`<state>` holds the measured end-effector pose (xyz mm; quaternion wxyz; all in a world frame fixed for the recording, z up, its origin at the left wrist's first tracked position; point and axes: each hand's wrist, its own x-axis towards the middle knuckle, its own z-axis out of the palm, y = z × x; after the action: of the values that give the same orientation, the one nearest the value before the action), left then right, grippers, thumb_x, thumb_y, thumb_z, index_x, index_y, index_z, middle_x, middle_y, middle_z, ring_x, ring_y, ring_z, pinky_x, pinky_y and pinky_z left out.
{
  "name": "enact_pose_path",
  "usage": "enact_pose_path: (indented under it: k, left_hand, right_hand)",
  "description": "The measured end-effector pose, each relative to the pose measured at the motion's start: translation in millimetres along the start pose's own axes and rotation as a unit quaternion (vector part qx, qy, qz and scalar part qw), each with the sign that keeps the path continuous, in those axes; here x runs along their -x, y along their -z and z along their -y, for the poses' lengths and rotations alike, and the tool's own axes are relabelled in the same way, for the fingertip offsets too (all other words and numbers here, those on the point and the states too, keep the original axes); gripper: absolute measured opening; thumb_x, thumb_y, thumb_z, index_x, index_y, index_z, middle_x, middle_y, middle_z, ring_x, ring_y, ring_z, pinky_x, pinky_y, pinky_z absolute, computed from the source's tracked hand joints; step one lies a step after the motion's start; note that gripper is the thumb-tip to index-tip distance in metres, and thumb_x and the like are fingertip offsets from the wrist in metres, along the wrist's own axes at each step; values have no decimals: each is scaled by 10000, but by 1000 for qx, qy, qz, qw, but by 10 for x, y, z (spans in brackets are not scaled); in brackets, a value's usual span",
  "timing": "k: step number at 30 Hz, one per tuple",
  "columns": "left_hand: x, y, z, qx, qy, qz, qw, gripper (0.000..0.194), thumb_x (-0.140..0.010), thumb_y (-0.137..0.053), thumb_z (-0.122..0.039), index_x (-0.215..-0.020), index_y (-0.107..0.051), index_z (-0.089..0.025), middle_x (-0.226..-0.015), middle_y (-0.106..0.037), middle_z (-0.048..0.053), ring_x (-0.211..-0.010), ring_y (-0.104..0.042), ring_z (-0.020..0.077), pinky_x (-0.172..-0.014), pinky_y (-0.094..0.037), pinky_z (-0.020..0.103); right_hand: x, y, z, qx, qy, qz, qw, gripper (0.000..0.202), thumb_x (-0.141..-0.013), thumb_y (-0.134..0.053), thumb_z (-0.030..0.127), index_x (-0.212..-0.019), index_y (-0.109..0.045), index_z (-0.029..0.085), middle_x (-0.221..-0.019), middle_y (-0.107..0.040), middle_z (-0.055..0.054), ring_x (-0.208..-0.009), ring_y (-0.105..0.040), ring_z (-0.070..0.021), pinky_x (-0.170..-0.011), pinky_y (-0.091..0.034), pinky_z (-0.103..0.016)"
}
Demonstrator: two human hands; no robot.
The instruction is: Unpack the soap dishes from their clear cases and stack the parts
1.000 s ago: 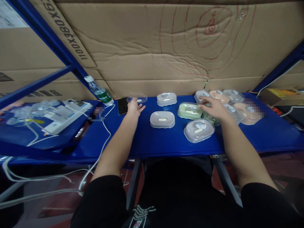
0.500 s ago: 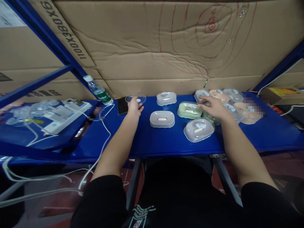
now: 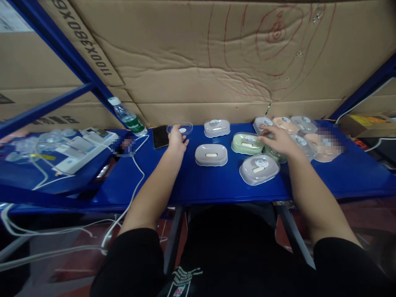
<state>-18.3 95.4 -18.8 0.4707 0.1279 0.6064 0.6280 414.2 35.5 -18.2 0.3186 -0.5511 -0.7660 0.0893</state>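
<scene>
My left hand (image 3: 177, 139) grips a clear plastic lid (image 3: 186, 128) with a round white label, held over the table's back left. Nearest to that hand, on the table, is a grey oval soap box (image 3: 211, 155) with a white bar on top and no label showing. Behind it sits another grey box (image 3: 217, 128) under a labelled clear lid. My right hand (image 3: 276, 139), fingers stretched out, is over the green boxes, close to the light green box (image 3: 247, 143); whether it touches is hard to tell. It partly hides a darker green box (image 3: 274, 154). In front lies a labelled grey box (image 3: 259, 169).
Several grey and peach boxes (image 3: 285, 124) cluster at the back right. A black phone (image 3: 160, 137) and a water bottle (image 3: 131, 120) are at the left. Beyond them lie a power strip (image 3: 83, 153) and white cables. Cardboard (image 3: 173, 62) walls the back of the blue table (image 3: 198, 185).
My left hand has shifted slightly to the right with the clear lid. My right hand and the boxes look unmoved.
</scene>
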Motion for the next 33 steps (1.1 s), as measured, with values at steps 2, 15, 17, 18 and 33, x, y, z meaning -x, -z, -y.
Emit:
enact_pose_path:
  k: [2,15,17,18,33]
  left_hand:
    - [41,-25,-17,12,-15,9,1000,148,-1039,-706,-420,-1111,-669,-297,-1100,-742,-6,-906,-760,186,-852,-627,337]
    - [633,48,154,-334,-375,414,759,365,-712,-1054,-280,-1025,-867,-262,-1292,-786,110,-1462,-622,432,-1384,-356,587]
    - [618,70,158,-398,-331,449,728,515,-582,-1106,-292,-1044,-879,-277,-1330,-786,124,-1502,-593,489,-1392,-318,644]
    - [613,77,160,-420,-303,459,722,606,-500,-1124,-268,-1055,-882,-284,-1339,-788,129,-1517,-578,511,-1393,-304,662]
    - [535,144,268,-442,-336,444,704,1045,-241,-1111,-354,-1250,-847,-284,-1187,-811,169,-1356,-694,562,-1252,-496,667]
  right_hand:
    - [-2,-5,-10,-1,4,-2,1000,535,-953,-776,465,-1429,-805,222,-1249,-891,-138,-1170,-837,-415,-1064,-668,-651]
    - [7,6,22,8,-3,4,1000,553,-953,-769,469,-1444,-803,217,-1256,-888,-140,-1157,-840,-413,-1014,-691,-610]
    - [6,6,22,9,-2,4,1000,556,-954,-764,465,-1448,-802,211,-1253,-889,-138,-1163,-840,-407,-1044,-681,-609]
    - [7,7,21,10,-2,4,1000,556,-955,-763,462,-1449,-801,210,-1251,-889,-138,-1165,-840,-405,-1056,-677,-611]
    - [13,26,12,-8,-8,-2,1000,544,-951,-790,475,-1437,-804,229,-1270,-884,-135,-1195,-830,-412,-1024,-691,-605]
